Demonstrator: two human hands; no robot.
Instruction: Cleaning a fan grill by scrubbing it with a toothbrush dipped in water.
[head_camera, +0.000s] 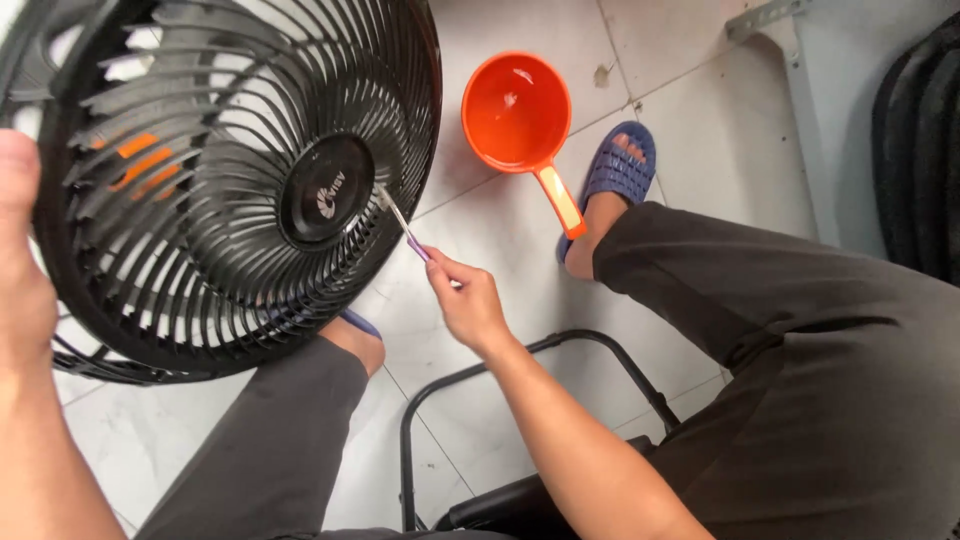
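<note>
At the far left edge of the frame the left hand (18, 255) clasps the rim of a black fan grille (235, 180), fingers closed on its edge. The grille fills the upper left, tilted up off the floor with its face turned to the camera; orange fan blades (140, 165) show through the ribs. Its lower rim hangs over a knee in grey trousers and hides most of a foot below. In the centre, the right hand (468, 300) is pinched shut on the purple handle of a toothbrush (400, 222). The brush runs from lower right to upper left, its head against the ribs just beside the round hub. Right of it, an orange water scoop (517, 112) sits on the pale tiled floor (500, 250), handle pointing toward a foot in a blue sandal (618, 165). Bare tile lies between grille and scoop. A black chair frame (480, 365) curves along the lower middle.
</note>
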